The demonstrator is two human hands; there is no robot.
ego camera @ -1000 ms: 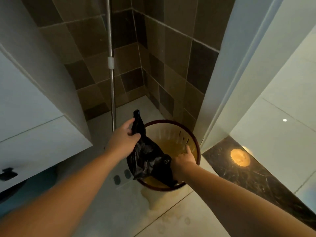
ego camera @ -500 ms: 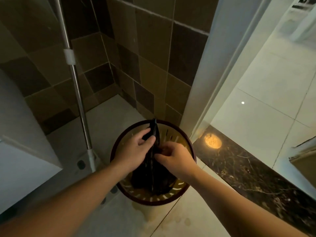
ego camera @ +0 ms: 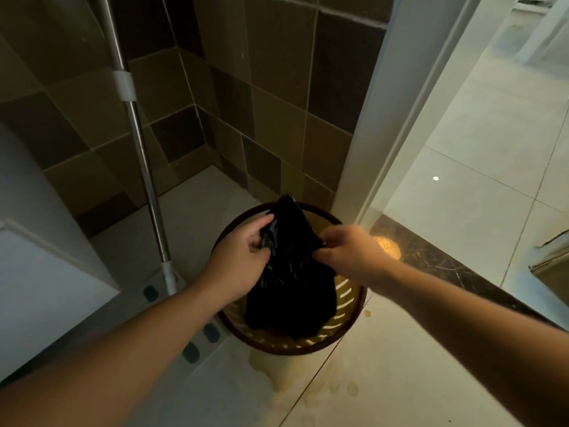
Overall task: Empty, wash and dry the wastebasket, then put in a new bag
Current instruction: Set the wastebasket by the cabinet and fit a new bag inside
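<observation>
Crinkled black bag (round slotted wastebasket)

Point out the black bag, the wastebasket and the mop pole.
black bag (ego camera: 292,291): head view, on its crumpled middle between the hands.
wastebasket (ego camera: 348,306): head view, on the slotted inner wall at right.
mop pole (ego camera: 144,167): head view, on the metal shaft.

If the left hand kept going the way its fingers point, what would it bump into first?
The left hand already pinches the black bag, so more of the bag comes first. Beyond that, probably the right hand gripping the other side, above the wastebasket; depth is unclear.
</observation>
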